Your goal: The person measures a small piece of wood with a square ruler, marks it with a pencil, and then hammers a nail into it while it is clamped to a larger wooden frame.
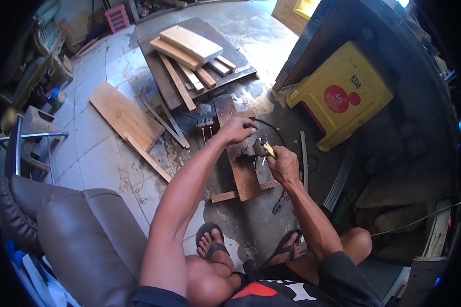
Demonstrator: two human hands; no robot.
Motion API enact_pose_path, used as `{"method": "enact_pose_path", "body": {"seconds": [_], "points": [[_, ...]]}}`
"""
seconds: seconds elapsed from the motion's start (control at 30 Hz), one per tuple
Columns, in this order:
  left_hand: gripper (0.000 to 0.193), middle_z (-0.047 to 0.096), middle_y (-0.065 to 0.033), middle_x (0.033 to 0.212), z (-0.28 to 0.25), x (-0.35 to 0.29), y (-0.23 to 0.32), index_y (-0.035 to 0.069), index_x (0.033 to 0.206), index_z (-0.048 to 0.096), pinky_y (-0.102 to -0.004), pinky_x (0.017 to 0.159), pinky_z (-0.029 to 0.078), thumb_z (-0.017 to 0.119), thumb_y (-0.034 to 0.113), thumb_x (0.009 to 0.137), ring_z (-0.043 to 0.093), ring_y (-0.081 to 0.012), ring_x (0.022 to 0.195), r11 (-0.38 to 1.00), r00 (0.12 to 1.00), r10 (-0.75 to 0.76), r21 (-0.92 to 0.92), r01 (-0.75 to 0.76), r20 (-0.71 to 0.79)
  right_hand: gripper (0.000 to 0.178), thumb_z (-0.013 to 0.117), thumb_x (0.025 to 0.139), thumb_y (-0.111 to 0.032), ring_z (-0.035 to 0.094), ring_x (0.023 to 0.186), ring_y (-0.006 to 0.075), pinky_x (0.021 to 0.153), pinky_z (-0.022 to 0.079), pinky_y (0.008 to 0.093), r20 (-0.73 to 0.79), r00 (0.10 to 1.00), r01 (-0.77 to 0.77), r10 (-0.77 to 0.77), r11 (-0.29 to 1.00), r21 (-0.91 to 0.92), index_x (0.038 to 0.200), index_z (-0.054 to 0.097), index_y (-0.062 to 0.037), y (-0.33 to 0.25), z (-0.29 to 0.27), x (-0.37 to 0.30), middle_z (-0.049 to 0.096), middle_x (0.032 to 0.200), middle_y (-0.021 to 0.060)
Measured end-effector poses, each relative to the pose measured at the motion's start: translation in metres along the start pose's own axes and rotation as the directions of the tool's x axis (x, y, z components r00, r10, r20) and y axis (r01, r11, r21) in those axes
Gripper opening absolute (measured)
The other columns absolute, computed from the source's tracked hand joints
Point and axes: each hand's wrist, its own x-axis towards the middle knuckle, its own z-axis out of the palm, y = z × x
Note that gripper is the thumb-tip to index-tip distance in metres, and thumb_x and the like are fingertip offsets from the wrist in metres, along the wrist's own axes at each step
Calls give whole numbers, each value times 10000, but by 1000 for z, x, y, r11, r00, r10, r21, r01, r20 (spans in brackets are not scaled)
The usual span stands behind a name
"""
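My left hand reaches forward with curled fingers and presses on a dark wooden plank assembly lying on the floor, next to a thin black cable. My right hand grips a yellow-handled tool whose tip meets a small dark metal part on the plank. Two thin metal rods stick out of a dark block just left of my left hand. Black pliers lie on the floor near my right foot. I am seated low, both feet in sandals.
A pile of wood planks rests on a dark board ahead; a loose light board lies to the left. A yellow plastic stool lies on its side at right. A brown padded chair is at my lower left. A metal strip lies right of the plank.
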Motion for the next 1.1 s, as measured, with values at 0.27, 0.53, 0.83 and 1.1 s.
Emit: {"method": "enact_pose_path", "body": {"seconds": [0.27,0.53,0.83,1.1], "points": [[217,771,-50,946,62,3,-32,86,1072,792,-313,826,539,759,224,907,683,-127,872,808,991,-118,-586,57,-67,262,713,906,-254,651,808,442,708,492,496,35,995,-91,91,996,17,889,643,-3,-14,-5,-1,655,838,236],[258,761,-68,904,64,-2,-26,73,1019,788,-325,785,537,752,301,904,686,-147,836,849,982,-154,-524,76,-106,248,724,928,-249,550,614,177,621,475,354,-9,977,-209,212,966,152,983,708,-8,-21,-6,-16,597,688,122],[350,757,-103,946,72,-5,-37,55,1064,756,-342,808,537,744,366,904,696,-175,877,853,977,-151,-520,53,-148,257,747,927,-253,530,645,119,623,467,319,-7,968,-243,253,937,251,1055,734,-30,-18,1,-17,616,713,93],[731,750,-150,1015,76,-28,17,51,1219,671,-373,861,552,853,541,708,722,-276,922,937,956,-243,-294,187,-165,264,743,941,-247,527,673,85,632,458,288,24,958,-278,286,908,314,1105,738,-41,-8,0,-21,621,740,26]]}}
